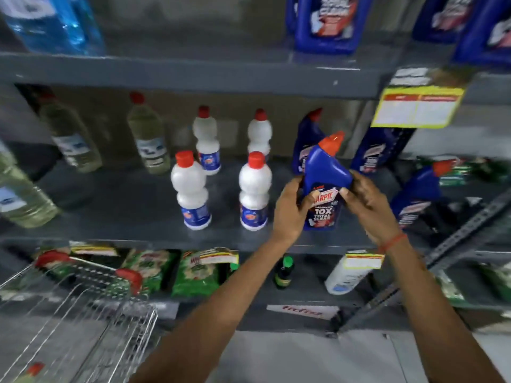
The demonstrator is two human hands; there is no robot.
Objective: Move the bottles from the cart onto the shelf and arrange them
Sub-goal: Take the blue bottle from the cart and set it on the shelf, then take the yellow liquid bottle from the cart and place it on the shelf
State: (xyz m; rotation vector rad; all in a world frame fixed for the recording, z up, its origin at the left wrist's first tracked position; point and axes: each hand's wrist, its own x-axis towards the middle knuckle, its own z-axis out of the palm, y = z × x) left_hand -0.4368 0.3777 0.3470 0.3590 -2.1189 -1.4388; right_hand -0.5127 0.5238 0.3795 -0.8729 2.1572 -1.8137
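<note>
- While both hands are meeting at the front of the grey shelf (132, 194), the left hand's fingers (293, 189) are wrapping the left side of a blue Harpic bottle (325, 183) and the right hand's fingers (349, 195) are pressing against its right side and label.
- The left hand (289, 208) and right hand (367, 200) are thus clasping the bottle between them, its red-orange cap tilting slightly to the right, its base sitting at or just above the shelf's front edge; which of the two cannot be told.
- A red thread (394, 241) is circling the right wrist.
- Just left of the held bottle, four white bottles (254, 192) with red caps are standing upright in two rows.
- More blue bottles (417, 194) are standing behind and to the right.
- Farther left, pale clear bottles (148, 136) are lining the shelf.
- At lower left, the wire cart (91, 313) is standing near the shelving.
</note>
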